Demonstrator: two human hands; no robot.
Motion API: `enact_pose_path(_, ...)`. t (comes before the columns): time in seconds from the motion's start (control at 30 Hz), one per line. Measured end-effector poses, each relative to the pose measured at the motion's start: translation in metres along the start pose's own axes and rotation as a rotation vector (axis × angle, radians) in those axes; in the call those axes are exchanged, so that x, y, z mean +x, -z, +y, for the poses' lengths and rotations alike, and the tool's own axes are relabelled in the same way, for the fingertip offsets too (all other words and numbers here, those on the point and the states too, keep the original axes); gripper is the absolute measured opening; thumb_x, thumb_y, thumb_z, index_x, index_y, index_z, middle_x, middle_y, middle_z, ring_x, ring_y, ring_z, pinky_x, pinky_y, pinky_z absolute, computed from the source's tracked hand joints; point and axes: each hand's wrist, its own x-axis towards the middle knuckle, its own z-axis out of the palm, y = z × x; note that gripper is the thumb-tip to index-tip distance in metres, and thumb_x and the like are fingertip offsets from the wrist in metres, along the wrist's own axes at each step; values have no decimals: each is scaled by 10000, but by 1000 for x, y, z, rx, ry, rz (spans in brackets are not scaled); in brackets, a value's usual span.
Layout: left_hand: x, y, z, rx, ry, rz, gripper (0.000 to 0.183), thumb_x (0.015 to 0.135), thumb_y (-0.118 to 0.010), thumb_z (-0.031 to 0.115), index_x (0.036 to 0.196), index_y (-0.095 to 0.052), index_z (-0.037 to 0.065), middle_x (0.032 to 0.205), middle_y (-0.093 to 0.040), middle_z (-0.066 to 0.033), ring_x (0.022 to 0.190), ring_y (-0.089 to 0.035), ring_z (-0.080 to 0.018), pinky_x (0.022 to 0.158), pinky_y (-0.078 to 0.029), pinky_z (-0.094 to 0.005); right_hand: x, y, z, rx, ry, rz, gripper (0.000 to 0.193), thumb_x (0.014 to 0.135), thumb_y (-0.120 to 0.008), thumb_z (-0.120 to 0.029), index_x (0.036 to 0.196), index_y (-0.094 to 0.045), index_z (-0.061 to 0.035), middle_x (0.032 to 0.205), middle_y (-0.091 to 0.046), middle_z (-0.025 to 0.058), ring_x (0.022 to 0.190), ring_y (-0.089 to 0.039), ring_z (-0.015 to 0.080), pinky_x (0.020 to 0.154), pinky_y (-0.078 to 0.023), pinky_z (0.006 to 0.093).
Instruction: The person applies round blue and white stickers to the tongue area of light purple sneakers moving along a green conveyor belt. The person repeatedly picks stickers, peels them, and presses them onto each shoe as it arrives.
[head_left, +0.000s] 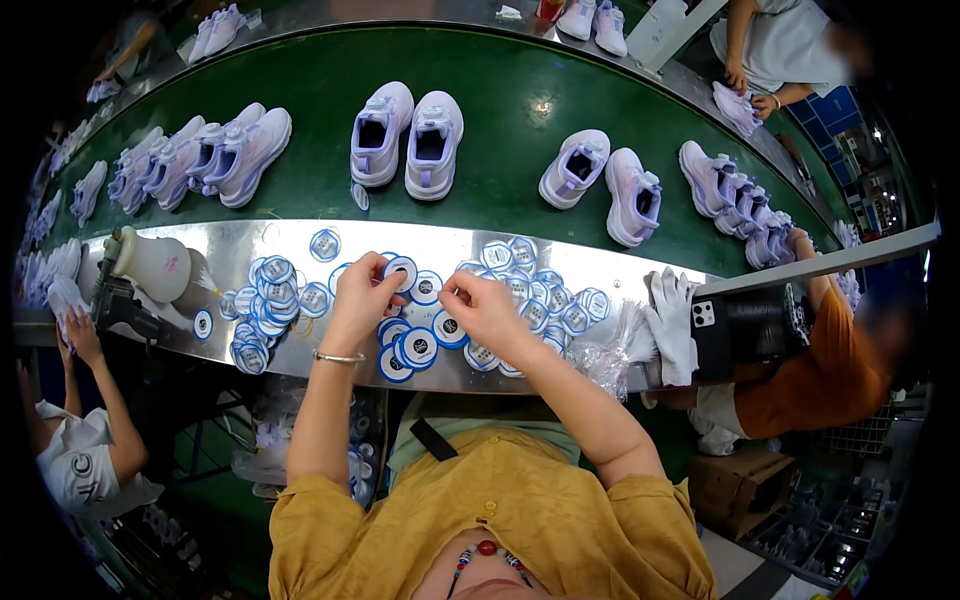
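Observation:
My left hand [362, 303], a bangle on its wrist, is closed in a pinch at the edge of a round white hang tag [402, 272] with a blue rim. To its right, my right hand [490, 315] also has its fingertips pressed together; whatever lies between them is too small to make out. Both hands are above a steel ledge [390, 240] strewn with similar tags. Below my hands lie loose tags [417, 347], with a tag pile [272, 300] on the left and another pile [540, 297] on the right.
Pairs of pale lilac sneakers [434, 145] stand along the green conveyor belt [490, 80]. White gloves [671, 325], clear plastic ties [605, 350] and a phone [705, 314] lie at right. A tape dispenser [125, 300] stands left. Co-workers handle shoes on both sides.

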Motion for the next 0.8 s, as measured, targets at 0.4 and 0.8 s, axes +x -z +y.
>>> enact_pose_path(0.4,-24,-55,29,-729,-101,49,170,843,-590,-55,976,-492,-18,910,-646,-162,817,-680,-255,701,-584,-267,-6,14,-10,-42,241,310,102,821,-596,-80,771,-550,-4,669,-583,147,584,-576,296,524,-432,365)
enact_pose_path(0.8,-23,-107,25,-743,-221,-157,222,883,-595,24,1095,-579,-41,1026,-636,-92,931,-608,-137,811,-493,-239,-20,62,7,5,260,435,88,842,-573,-71,804,-544,2,725,-591,166,658,-581,343,573,-443,395)
